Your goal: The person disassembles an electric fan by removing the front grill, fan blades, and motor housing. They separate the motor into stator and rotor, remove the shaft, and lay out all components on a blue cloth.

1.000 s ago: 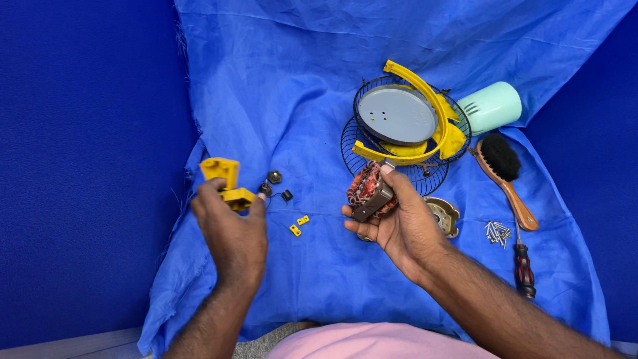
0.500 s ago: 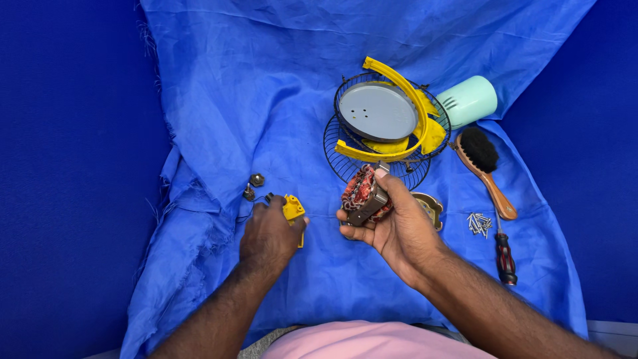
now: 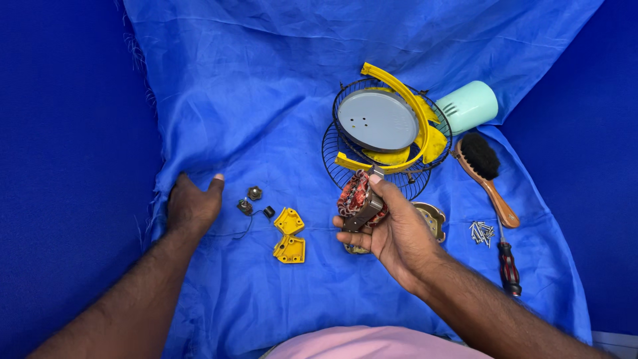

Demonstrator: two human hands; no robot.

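My right hand (image 3: 392, 229) grips a small motor stator with copper windings (image 3: 357, 197), held up just in front of a black wire fan guard (image 3: 340, 149). My left hand (image 3: 193, 205) rests flat on the blue cloth (image 3: 266, 86) with its fingers apart and nothing in it. A little to its right lie small dark parts on a thin wire (image 3: 254, 201). Further right, a yellow plastic bracket (image 3: 289, 235) sits on the cloth between my hands.
Inside the fan guard lie a grey disc (image 3: 377, 119) and yellow fan pieces (image 3: 412, 113). A mint green cylinder (image 3: 467, 106), a wooden brush (image 3: 488, 176), several screws (image 3: 482, 231), a red-handled screwdriver (image 3: 510, 266) and a brass-coloured plate (image 3: 433, 219) lie on the right.
My left hand put the yellow bracket down on the cloth and moved left to rest flat. My right hand kept hold of the stator.
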